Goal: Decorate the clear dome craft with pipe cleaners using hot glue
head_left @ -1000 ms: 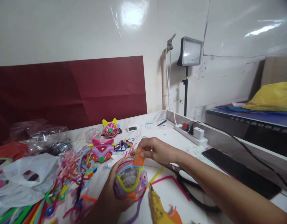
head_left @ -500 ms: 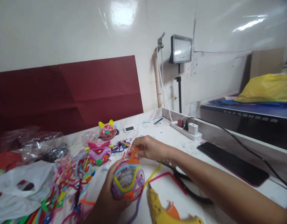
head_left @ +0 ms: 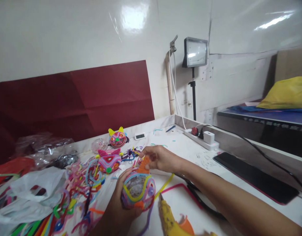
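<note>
My left hand (head_left: 118,205) is wrapped round a clear ball covered in coloured pipe cleaners (head_left: 138,191), held just above the white table (head_left: 182,200). My right hand (head_left: 159,158) pinches an orange pipe-cleaner ear (head_left: 144,165) against the top of that ball. A yellow glue gun (head_left: 172,221) lies right of the ball, its nozzle pointing up towards it. Loose yellow and pink pipe cleaners (head_left: 171,187) lie under my right forearm.
Two finished pipe-cleaner heads (head_left: 108,161) (head_left: 117,137) stand further back, beside a pile of loose pipe cleaners (head_left: 74,190) and plastic bags (head_left: 30,193) at left. A power strip (head_left: 202,139), a dark phone (head_left: 256,177), black scissors (head_left: 197,200) and a small clock (head_left: 139,135) lie to the right and rear.
The view shifted slightly. My hands stay on the ball and the orange ear, with the right fingers pressing a little lower on the ear.
</note>
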`<state>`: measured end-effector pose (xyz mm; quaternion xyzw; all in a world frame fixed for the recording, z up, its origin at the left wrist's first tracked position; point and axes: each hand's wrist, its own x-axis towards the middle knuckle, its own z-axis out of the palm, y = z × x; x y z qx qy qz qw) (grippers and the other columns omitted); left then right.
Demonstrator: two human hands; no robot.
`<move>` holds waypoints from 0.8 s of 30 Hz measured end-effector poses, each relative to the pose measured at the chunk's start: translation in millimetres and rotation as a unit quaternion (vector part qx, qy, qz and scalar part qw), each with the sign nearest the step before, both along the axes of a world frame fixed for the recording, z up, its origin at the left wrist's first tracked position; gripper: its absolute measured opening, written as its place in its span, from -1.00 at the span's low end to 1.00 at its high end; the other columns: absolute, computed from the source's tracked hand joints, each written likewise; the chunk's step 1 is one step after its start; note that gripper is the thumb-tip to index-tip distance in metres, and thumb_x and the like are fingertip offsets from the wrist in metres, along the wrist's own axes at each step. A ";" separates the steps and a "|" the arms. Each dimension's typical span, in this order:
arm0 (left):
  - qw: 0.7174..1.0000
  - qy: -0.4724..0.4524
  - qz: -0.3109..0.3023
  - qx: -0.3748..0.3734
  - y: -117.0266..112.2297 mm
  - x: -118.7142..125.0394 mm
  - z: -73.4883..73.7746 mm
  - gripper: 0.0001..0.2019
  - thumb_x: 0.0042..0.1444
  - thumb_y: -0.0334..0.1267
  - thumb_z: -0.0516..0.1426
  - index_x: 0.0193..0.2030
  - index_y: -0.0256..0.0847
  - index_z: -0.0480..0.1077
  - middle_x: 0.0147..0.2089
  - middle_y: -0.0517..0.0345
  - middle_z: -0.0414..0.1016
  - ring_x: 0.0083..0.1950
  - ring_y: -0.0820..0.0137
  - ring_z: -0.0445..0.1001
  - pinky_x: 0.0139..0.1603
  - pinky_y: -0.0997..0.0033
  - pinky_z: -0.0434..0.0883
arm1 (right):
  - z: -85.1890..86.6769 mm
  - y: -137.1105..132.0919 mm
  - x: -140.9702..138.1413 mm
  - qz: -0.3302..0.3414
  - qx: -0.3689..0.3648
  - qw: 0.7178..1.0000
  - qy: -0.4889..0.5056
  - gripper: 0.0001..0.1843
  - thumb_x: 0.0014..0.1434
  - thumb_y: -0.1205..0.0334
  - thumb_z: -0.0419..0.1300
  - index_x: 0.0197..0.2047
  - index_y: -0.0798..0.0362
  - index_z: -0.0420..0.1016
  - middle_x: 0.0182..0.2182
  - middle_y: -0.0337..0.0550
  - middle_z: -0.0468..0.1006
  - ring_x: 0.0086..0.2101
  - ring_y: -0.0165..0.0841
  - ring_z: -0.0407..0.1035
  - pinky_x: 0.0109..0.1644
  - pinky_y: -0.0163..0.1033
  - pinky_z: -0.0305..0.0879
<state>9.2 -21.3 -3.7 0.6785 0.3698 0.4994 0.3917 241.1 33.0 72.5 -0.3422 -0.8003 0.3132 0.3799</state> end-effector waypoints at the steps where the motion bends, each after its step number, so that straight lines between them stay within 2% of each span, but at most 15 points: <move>1: 1.000 -0.005 -0.002 -0.007 0.0 -0.5 -0.9 -0.09 -0.31 -0.18 0.45 0.26 -0.14 0.27 0.30 -0.12 0.33 0.26 -0.12 0.34 0.17 0.11 0.43 | -1.5 0.2 -0.7 0.000 -0.005 1.000 0.008 -0.67 -0.07 0.42 0.33 -0.17 0.10 0.51 -0.57 -0.44 0.23 -0.53 -0.49 0.13 -0.45 -0.39 0.08; 5: 1.000 -0.018 -0.008 -0.010 0.6 0.7 -5.5 -0.06 -0.34 -0.14 0.47 0.26 -0.14 0.27 0.31 -0.11 0.30 0.30 -0.11 0.29 0.19 0.12 0.41 | -5.3 0.4 -3.1 0.002 -0.020 1.000 0.024 -0.69 -0.07 0.42 0.32 -0.18 0.13 0.51 -0.58 -0.44 0.23 -0.55 -0.50 0.13 -0.47 -0.38 0.08; 9: 0.998 -0.054 0.017 0.009 1.1 3.5 -9.7 -0.05 -0.39 -0.05 0.47 0.24 -0.12 0.30 0.33 -0.07 0.26 0.35 -0.13 0.21 0.23 0.13 0.37 | -8.1 0.1 -3.6 -0.003 -0.017 0.999 0.028 -0.74 -0.04 0.39 0.33 -0.21 0.12 0.56 -0.56 -0.40 0.28 -0.53 -0.49 0.15 -0.44 -0.38 0.10; 13: 0.999 -0.048 0.007 0.001 0.5 4.1 -10.1 -0.03 -0.42 -0.04 0.47 0.23 -0.13 0.31 0.33 -0.07 0.25 0.33 -0.13 0.22 0.25 0.10 0.34 | -10.2 -1.6 -3.8 -0.012 -0.009 1.000 0.023 -0.73 -0.02 0.39 0.33 -0.18 0.10 0.58 -0.47 -0.32 0.41 -0.47 -0.47 0.19 -0.38 -0.36 0.15; 19: 0.998 -0.059 0.026 -0.002 -1.9 6.6 -6.4 -0.01 -0.44 0.06 0.45 0.23 -0.17 0.31 0.30 -0.11 0.28 0.30 -0.15 0.26 0.25 0.07 0.33 | -6.7 -8.0 -5.1 -0.017 0.002 1.000 0.005 -0.76 0.01 0.41 0.30 -0.19 0.09 0.60 -0.45 -0.28 0.48 -0.48 -0.45 0.23 -0.34 -0.33 0.18; 24: 0.999 -0.038 -0.002 -0.009 0.5 3.1 -8.1 -0.01 -0.42 -0.01 0.46 0.25 -0.15 0.28 0.32 -0.12 0.27 0.29 -0.16 0.27 0.26 0.04 0.32 | -3.4 -11.8 -4.1 -0.018 0.003 1.000 -0.013 -0.70 0.04 0.36 0.29 -0.10 0.07 0.58 -0.41 -0.23 0.53 -0.43 -0.40 0.32 -0.28 -0.30 0.25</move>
